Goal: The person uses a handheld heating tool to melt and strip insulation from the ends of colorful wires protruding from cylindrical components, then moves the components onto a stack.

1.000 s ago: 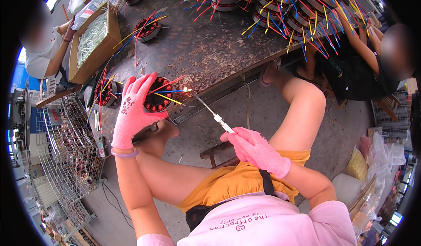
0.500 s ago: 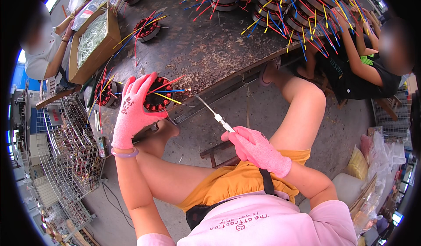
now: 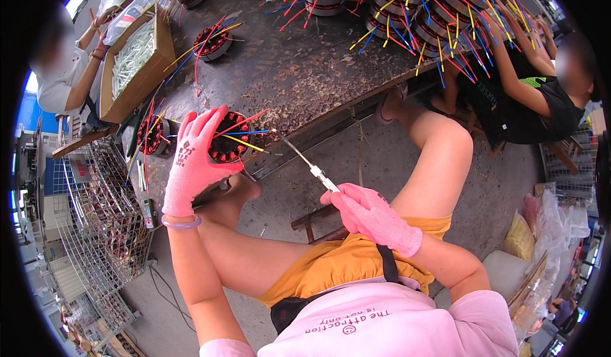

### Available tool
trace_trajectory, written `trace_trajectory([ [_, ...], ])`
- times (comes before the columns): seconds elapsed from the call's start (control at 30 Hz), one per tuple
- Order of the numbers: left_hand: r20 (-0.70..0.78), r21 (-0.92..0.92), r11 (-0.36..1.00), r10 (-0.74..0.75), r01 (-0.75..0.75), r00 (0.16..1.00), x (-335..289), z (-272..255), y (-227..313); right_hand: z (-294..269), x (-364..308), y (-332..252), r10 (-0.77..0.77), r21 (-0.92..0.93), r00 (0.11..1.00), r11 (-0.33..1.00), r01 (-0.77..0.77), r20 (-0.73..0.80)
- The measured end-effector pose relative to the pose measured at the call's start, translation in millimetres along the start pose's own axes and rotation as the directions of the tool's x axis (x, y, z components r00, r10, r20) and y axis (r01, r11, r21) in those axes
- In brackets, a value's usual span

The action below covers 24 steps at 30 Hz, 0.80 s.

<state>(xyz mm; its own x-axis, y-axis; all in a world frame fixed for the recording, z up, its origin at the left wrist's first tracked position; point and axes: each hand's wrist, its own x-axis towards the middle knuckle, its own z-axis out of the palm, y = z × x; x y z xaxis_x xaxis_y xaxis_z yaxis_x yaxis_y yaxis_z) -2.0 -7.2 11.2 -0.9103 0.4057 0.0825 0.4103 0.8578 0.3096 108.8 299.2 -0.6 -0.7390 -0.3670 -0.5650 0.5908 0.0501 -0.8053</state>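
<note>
My left hand (image 3: 196,160), in a pink glove, is closed around the side of a round motor stator (image 3: 230,147) at the table's front edge. Red, blue and yellow leads (image 3: 249,132) stick out from the stator to the right. A soldering iron (image 3: 323,177) with a white handle and a thin metal shaft is gripped in my gloved right hand (image 3: 371,214). Its tip points up and left, close to the end of the blue lead; whether they touch I cannot tell. Just left of my left hand sits another stator (image 3: 153,134) with coloured leads.
One more stator (image 3: 213,42) lies farther back on the worn dark table (image 3: 299,70). Stacked stators (image 3: 407,20) with bristling wires stand at the back right. A box of white tubes (image 3: 137,61) is at the left, above a wire basket (image 3: 95,210). People sit at both sides.
The soldering iron's tip has shifted slightly up and left, toward the lead ends. My left hand and the stator stay put. The person at the right has moved their head and arms a little.
</note>
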Motion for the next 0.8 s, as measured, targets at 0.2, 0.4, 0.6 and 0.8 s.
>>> trace_trajectory([
  [0.2, -0.04, 0.025, 0.999, 0.047, -0.046, 0.998, 0, 1, 0, -1, -1, -3, 0.025, -0.001, 1.0, 1.0, -0.025, 0.0],
  [0.4, -0.035, 0.012, 0.998, 0.062, -0.062, 0.997, 2, -1, 1, 1, 1, 4, -0.033, -0.036, 0.999, 0.999, 0.032, -0.034],
  [0.6, 0.009, -0.008, 1.0, 0.022, -0.022, 1.0, 2, -3, 4, -2, 1, 6, -0.022, -0.003, 1.0, 1.0, 0.022, -0.001],
  [0.8, -0.007, -0.002, 0.997, 0.071, -0.071, 0.997, 2, 1, -3, -1, 1, 4, -0.009, -0.002, 1.0, 1.0, 0.009, -0.006],
])
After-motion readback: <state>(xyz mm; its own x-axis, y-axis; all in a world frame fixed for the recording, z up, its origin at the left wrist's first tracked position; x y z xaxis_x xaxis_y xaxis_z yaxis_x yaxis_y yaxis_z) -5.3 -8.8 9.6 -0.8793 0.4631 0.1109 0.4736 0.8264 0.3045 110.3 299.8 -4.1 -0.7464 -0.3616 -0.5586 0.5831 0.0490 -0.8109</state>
